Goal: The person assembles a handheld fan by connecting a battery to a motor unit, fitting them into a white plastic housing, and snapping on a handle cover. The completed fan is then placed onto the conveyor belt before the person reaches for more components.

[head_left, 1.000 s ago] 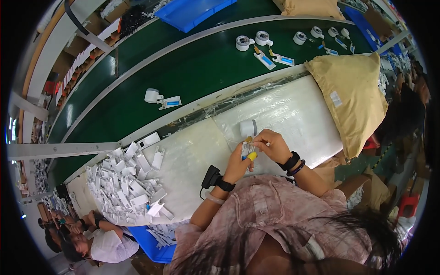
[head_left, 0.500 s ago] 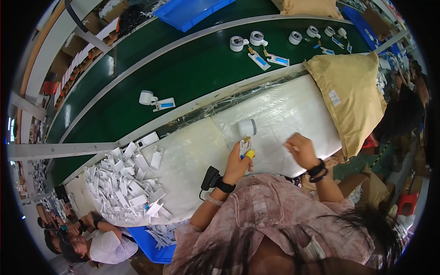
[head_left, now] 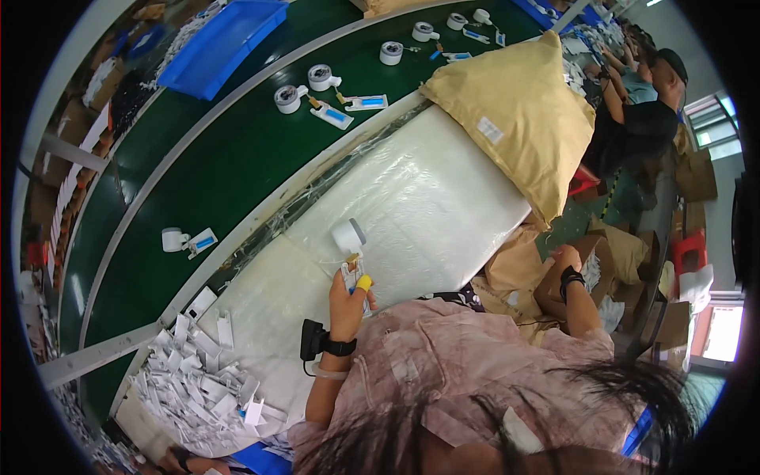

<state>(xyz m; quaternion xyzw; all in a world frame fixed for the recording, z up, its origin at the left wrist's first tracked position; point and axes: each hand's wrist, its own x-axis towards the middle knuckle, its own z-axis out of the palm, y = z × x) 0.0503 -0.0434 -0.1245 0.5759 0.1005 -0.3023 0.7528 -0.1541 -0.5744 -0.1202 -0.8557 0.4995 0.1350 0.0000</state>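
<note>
My left hand point(head_left: 347, 309), with a yellow cover on one finger, is closed around a small white plastic housing point(head_left: 351, 277). A yellowish strip joins this housing to a white cylindrical unit with a grey rim point(head_left: 347, 235), which lies on the plastic-covered worktable point(head_left: 396, 190). Off to the right, my right hand point(head_left: 565, 258) is away from the table, beside an open cardboard box point(head_left: 599, 261) with pale pieces inside. Its fingers are small and partly hidden, so what they hold, if anything, does not show.
White plastic parts point(head_left: 198, 380) are heaped at the table's left end. Beyond its edge, a green conveyor belt point(head_left: 229, 158) carries several white round units point(head_left: 323, 77). A tan sack point(head_left: 514, 119) lies across the right end. People point(head_left: 653, 103) work at far right.
My right hand has moved right, from above the table to the cardboard box. The view has turned rightward. My left hand still grips the housing.
</note>
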